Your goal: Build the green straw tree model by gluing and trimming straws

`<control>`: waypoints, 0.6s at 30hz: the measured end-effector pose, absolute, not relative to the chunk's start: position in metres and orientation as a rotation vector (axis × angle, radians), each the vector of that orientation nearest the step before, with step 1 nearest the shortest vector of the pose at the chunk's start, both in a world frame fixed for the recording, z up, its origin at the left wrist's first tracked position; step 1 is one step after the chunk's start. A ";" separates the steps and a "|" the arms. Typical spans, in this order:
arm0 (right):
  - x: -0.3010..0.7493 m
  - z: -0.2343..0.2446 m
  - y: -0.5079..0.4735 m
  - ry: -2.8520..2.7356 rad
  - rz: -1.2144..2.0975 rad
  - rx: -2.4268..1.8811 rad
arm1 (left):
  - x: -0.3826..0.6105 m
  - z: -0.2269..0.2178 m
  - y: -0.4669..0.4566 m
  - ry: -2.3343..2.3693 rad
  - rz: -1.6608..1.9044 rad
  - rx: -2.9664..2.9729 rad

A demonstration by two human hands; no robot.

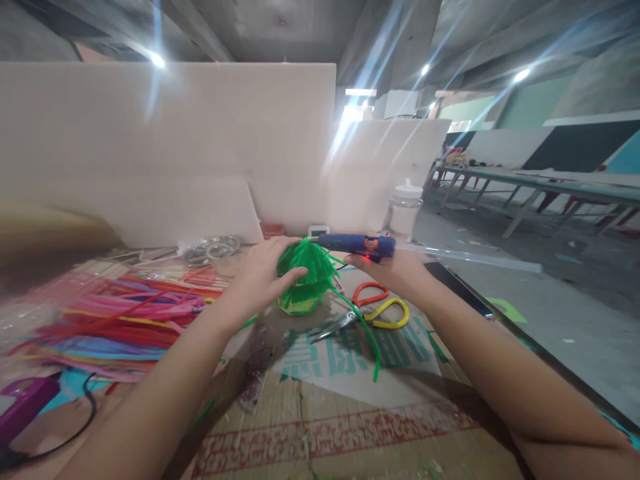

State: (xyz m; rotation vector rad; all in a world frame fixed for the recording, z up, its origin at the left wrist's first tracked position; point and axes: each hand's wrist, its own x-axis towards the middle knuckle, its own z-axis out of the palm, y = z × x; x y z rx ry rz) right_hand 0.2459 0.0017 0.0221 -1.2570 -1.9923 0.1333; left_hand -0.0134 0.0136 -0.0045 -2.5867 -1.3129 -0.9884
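My left hand [263, 273] is wrapped round a green tufted ornament [306, 277] made of thin green strips, holding it above the cardboard. My right hand [395, 267] grips a blue hot glue gun [356, 245], whose nozzle points left at the top of the ornament. A clear glue stick [470, 258] sticks out of the gun to the right. A loose green strip [363, 333] trails from the ornament down onto the cardboard.
Scissors [367, 313] with orange and yellow handles lie just below my hands. A heap of coloured strips [110, 320] fills the left. A purple device [23, 400], a white jar [405, 207], white boards [165, 140] behind and printed cardboard [350, 427] surround them.
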 end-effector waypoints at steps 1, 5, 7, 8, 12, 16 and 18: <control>0.246 0.023 0.001 -1.998 0.131 -1.263 | -0.014 -0.005 0.014 -1.316 -0.987 -2.585; 0.248 0.022 0.001 -2.011 0.174 -1.267 | -0.015 -0.005 0.014 -1.324 -0.997 -2.583; 0.248 0.021 0.002 -2.003 0.213 -1.257 | -0.015 -0.005 0.015 -1.322 -1.000 -2.588; 0.248 0.021 0.002 -1.997 0.235 -1.252 | -0.015 -0.005 0.015 -1.321 -1.001 -2.591; 0.247 0.025 0.001 -1.984 0.301 -1.224 | -0.014 -0.005 0.014 -1.313 -1.015 -2.596; 0.246 0.029 -0.001 -2.011 0.284 -1.210 | -0.014 -0.004 0.014 -1.312 -1.017 -2.600; 0.247 0.030 0.000 -2.020 0.264 -1.224 | -0.014 -0.005 0.014 -1.306 -1.018 -2.599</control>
